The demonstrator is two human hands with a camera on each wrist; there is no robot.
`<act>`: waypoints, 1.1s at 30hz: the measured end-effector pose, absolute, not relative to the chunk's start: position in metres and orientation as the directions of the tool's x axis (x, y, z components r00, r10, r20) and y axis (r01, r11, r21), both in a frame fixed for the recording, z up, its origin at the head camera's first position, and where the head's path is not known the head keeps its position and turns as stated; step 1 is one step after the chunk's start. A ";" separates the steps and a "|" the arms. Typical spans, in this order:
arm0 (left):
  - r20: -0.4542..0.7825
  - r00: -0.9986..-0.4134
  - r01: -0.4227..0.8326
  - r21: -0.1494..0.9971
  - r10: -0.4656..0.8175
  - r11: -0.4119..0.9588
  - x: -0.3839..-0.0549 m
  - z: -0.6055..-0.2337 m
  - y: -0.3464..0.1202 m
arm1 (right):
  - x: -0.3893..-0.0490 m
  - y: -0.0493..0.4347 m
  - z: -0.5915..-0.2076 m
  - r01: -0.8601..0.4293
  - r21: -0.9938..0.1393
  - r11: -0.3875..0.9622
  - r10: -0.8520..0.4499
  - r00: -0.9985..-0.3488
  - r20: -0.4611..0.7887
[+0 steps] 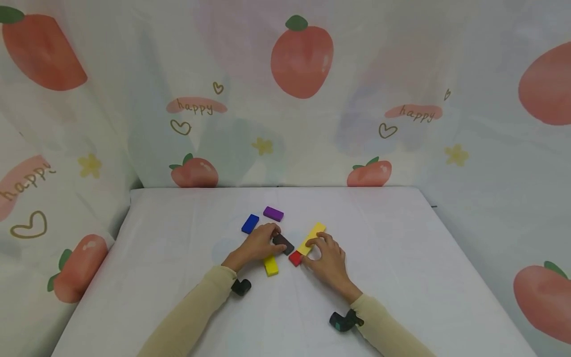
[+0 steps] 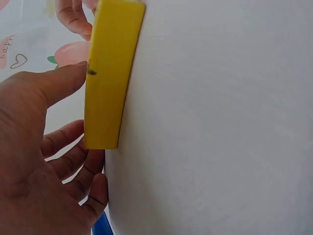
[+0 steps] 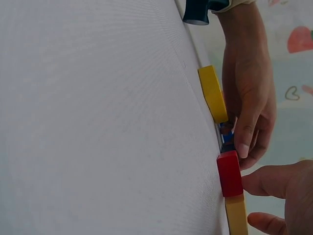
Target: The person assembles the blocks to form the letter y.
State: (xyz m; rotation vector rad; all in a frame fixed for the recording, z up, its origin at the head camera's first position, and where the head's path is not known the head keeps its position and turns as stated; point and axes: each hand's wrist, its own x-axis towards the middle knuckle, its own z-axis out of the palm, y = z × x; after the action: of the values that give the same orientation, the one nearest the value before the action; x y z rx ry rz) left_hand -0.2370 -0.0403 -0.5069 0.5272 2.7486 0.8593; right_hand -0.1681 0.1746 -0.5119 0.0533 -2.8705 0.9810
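On the white tabletop (image 1: 401, 287): black rectangular block (image 1: 284, 243) between the hands; red rectangular block (image 1: 295, 258) and long yellow rectangular block (image 1: 316, 232) just beside.
Left-wrist view alone: I log a dark mark (image 2: 92, 72) on the short yellow rectangular block (image 2: 111, 98).
Head view alone: purple rectangular block (image 1: 273, 213), beyond the hands.
Left hand (image 1: 260, 243): fingers bent, pinching the black block.
Right hand (image 1: 331, 260): arched, thumb against red; grip I cannot tell.
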 end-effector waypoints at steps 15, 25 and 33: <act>-0.080 -0.904 0.301 0.579 0.419 0.758 -0.236 -0.507 -0.039 | -0.168 0.175 -0.514 -0.082 -0.604 0.793 -0.007 -0.992 0.125; -0.088 -0.900 0.302 0.582 0.428 0.755 -0.237 -0.508 -0.036 | -0.165 0.177 -0.515 -0.080 -0.621 0.780 -0.002 -0.992 0.126; -0.077 -0.904 0.302 0.581 0.420 0.756 -0.235 -0.506 -0.037 | -0.166 0.175 -0.515 -0.077 -0.619 0.782 -0.003 -0.993 0.120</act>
State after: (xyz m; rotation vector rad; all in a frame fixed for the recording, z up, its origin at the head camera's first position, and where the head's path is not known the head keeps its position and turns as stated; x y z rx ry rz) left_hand -0.2346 -0.0368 -0.5062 0.5719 2.7505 0.8592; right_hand -0.1663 0.1755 -0.5151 0.0647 -2.8586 1.0008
